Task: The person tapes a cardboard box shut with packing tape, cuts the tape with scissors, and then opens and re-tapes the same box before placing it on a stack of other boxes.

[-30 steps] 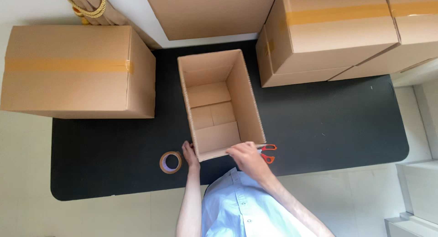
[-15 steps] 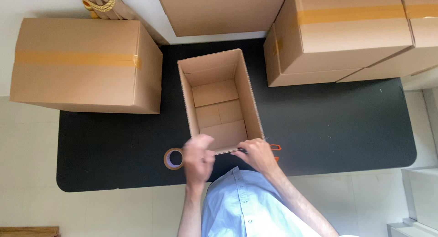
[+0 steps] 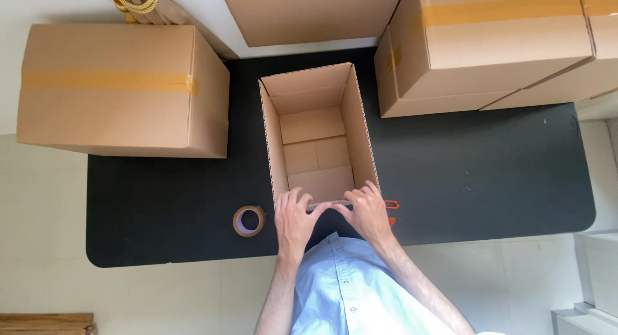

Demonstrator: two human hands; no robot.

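An open cardboard box (image 3: pixel 317 132) stands upright in the middle of a black table (image 3: pixel 476 174), its top flaps raised and its inner bottom flaps folded flat. My left hand (image 3: pixel 293 220) and my right hand (image 3: pixel 368 212) both rest on the box's near flap, fingers spread over its edge. A roll of brown tape (image 3: pixel 248 220) lies flat just left of my left hand. An orange-handled tool (image 3: pixel 391 209), mostly hidden by my right hand, lies at the box's near right corner.
A taped cardboard box (image 3: pixel 122 90) sits at the table's left end. Two stacked taped boxes (image 3: pixel 489 48) crowd the back right. Another flat cardboard sheet (image 3: pixel 309 13) lies behind the table. A coil of yellow rope (image 3: pixel 138 0) sits far left.
Both hands have come together on the box's near flap; earlier the left hand hovered raised nearer the tape roll. The view has shifted slightly.
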